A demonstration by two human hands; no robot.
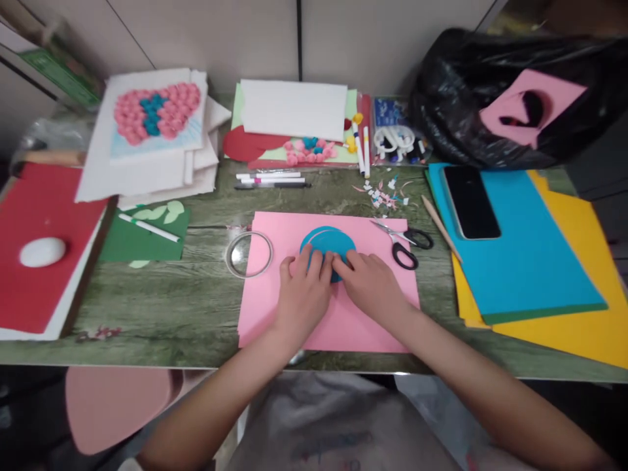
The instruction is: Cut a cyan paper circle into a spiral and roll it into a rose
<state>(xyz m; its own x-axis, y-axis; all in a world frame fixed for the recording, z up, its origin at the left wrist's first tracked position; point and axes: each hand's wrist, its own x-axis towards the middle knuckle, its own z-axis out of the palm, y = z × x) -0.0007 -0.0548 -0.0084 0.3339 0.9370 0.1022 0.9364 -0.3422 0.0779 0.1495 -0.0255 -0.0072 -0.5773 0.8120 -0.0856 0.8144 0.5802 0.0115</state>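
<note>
A round blue paper cutout [328,239] lies on the pink paper sheets [363,327] in front of me. A thin curved line crosses it near its top edge. My left hand [305,284] rests over its lower left part, fingers bent and pressed onto the paper. From the right, my right hand [370,278] meets it, with thumb and fingers closed together at the paper's lower edge. The fingertips of both hands nearly touch and hide part of the circle. Scissors with black handles [405,245] lie to the right, and a roll of clear tape [228,255] to the left.
Paper scraps [385,194] and several pens [269,179] lie behind. At right are blue paper [530,261], a phone [471,201], a pencil [440,226] and a black bag [456,98]. A pink-and-blue butterfly picture [157,114] and red paper [44,209] are at left.
</note>
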